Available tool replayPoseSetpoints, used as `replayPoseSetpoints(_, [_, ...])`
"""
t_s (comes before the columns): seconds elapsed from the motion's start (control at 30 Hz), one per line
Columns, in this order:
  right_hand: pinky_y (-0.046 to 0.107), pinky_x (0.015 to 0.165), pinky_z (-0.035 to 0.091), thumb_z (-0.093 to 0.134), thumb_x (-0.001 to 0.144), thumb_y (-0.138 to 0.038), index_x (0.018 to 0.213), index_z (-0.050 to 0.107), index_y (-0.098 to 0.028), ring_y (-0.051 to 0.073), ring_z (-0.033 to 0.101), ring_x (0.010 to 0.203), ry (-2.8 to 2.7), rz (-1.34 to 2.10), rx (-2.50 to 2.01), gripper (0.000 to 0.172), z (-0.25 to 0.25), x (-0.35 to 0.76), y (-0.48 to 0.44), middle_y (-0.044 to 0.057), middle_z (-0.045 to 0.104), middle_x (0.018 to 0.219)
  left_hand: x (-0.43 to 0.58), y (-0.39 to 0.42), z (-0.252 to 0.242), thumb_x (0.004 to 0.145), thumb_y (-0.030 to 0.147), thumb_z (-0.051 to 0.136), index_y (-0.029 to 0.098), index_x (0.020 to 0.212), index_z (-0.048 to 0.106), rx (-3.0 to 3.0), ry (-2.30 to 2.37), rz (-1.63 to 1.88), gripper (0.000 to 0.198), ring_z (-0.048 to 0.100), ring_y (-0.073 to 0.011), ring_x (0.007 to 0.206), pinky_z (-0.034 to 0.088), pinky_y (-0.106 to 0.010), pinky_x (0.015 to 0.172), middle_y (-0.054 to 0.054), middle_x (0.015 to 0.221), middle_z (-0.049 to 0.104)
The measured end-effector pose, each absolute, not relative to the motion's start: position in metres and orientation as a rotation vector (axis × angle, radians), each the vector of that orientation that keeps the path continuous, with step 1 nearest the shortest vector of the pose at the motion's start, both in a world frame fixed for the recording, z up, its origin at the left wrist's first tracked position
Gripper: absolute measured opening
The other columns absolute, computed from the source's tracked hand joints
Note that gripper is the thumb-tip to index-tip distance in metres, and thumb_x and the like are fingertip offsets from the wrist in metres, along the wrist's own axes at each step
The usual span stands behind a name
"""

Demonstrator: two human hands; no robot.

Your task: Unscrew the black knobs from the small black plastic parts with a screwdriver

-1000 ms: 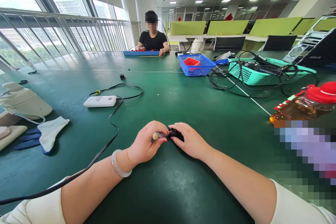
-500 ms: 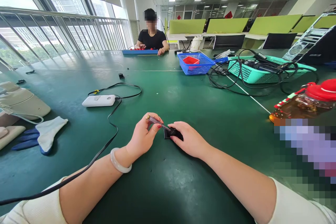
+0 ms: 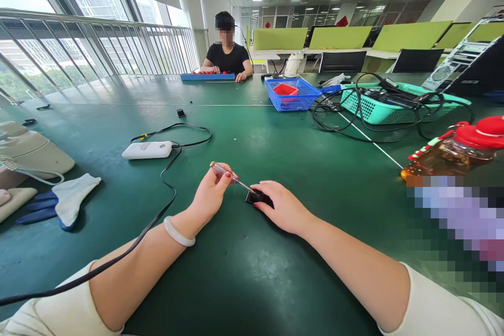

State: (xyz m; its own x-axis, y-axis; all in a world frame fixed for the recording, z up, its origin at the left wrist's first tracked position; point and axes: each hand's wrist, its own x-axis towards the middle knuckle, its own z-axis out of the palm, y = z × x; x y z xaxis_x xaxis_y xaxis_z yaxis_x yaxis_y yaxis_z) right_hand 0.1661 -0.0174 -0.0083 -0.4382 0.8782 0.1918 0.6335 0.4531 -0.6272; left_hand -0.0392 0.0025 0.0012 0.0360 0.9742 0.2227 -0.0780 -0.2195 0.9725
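Observation:
Near the middle of the green table [image 3: 271,268], my left hand [image 3: 210,191] is closed on a screwdriver [image 3: 239,182] with a clear handle. Its shaft slants down to the right, and the tip meets a small black part [image 3: 254,197] on the table top. My right hand [image 3: 284,207] grips this black part from the right, thumb at the near side and fingers over the far side. The fingers hide some of the part, and its details are too small to tell.
A white power bank [image 3: 147,150] with a black cable and a glove [image 3: 74,202] lie left. A blue basket [image 3: 293,100], a green basket [image 3: 394,110] with cables and a red-lidded jar [image 3: 464,149] stand right. Across the table sits a person [image 3: 226,58] behind a blue tray.
My left hand has moved slightly left and up, and the screwdriver now slants lower, its tip still at the black part. My right hand has hardly moved.

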Motion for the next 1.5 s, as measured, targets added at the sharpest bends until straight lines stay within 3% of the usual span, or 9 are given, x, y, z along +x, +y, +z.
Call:
replayPoseSetpoints(0.57, [0.050, 0.110, 0.046, 0.063, 0.088, -0.022, 0.127, 0.064, -0.019, 0.027, 0.057, 0.126, -2.224, 0.662, -1.286, 0.039, -0.0079, 0.1666, -0.0167, 0.013, 0.066, 0.126, -0.0351, 0.0006, -0.0010, 0.068, 0.049, 0.083, 0.020, 0.088, 0.058, 1.030, 0.956, 1.415, 0.043, 0.062, -0.0160, 0.080, 0.046, -0.030, 0.075, 0.001, 0.077, 0.064])
replayPoseSetpoints(1.5, [0.049, 0.108, 0.047, 0.066, 0.085, -0.021, 0.128, 0.061, -0.021, 0.026, 0.060, 0.120, -2.191, 0.692, -1.266, 0.043, -0.0098, 0.1664, -0.0161, 0.011, 0.065, 0.126, -0.0355, 0.0013, -0.0008, 0.076, 0.041, 0.079, 0.020, 0.086, 0.057, 0.911, 0.974, 1.438, 0.032, 0.060, -0.0134, 0.075, 0.046, -0.027, 0.069, 0.001, 0.077, 0.062])
